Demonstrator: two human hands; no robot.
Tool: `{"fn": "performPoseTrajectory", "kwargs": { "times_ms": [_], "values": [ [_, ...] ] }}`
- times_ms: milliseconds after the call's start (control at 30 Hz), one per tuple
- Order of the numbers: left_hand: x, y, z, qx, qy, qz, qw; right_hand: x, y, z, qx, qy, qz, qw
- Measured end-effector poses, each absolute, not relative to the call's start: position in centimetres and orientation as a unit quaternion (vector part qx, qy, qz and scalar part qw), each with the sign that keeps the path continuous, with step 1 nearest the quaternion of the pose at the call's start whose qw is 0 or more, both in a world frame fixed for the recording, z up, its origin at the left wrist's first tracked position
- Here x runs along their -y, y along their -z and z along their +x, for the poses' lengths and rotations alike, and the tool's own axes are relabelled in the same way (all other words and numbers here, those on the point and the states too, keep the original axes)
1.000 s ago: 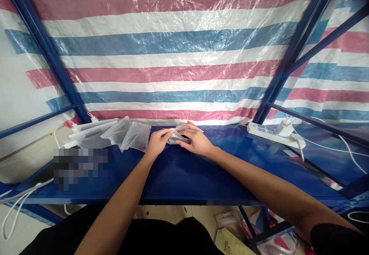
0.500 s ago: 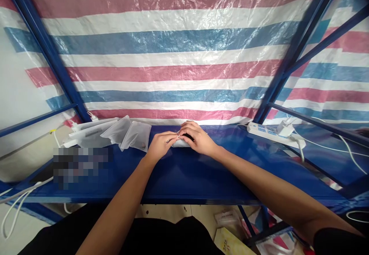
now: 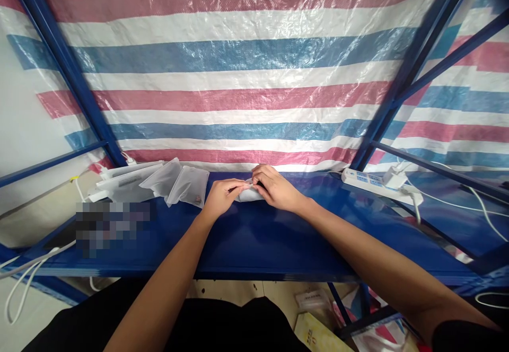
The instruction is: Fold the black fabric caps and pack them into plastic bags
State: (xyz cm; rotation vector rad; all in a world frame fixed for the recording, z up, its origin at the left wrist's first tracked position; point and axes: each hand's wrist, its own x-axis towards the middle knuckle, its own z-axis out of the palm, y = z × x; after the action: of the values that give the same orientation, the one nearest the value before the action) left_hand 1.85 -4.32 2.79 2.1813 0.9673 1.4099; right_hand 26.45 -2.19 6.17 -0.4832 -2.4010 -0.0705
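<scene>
A small whitish translucent pouch [image 3: 248,195] lies on the blue tabletop [image 3: 262,246] near its back edge, partly covered by both hands. My left hand [image 3: 222,197] pinches the pouch's upper edge from the left, thumb and fingers pressed together. From the right, my right hand [image 3: 275,186] curls over the same edge with its fingers bent, close to the left fingertips. Something dark shows under the right fingers, too hidden to make out.
Several frosted pouches [image 3: 190,185] lie at the back left. A white power strip [image 3: 366,181] with plugs and cables sits at the back right. Blue metal posts [image 3: 75,81] frame a striped sheet [image 3: 246,55]. A yellow box [image 3: 318,333] is below the table.
My right hand has shifted slightly right, and the gap under its fingers looks smaller. My left hand stays at the pouch's edge, its fingers a little straighter.
</scene>
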Motion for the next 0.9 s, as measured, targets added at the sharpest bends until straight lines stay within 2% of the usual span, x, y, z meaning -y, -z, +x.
{"fn": "performPoseTrajectory", "kwargs": {
  "times_ms": [233, 467, 900],
  "values": [
    [4.1, -3.0, 1.8, -0.381, -0.55, 0.719, 0.188, 1.6, -7.0, 27.7, 0.92, 0.06, -0.204, 0.329],
    [3.1, -2.5, 1.2, -0.417, -0.58, 0.653, 0.251, 0.5, -7.4, 29.6, 0.92, 0.086, -0.233, 0.303],
    [2.5, -2.2, 1.2, -0.443, -0.602, 0.626, 0.221, 0.1, -7.6, 30.9, 0.919, 0.063, -0.256, 0.293]
  ]
}}
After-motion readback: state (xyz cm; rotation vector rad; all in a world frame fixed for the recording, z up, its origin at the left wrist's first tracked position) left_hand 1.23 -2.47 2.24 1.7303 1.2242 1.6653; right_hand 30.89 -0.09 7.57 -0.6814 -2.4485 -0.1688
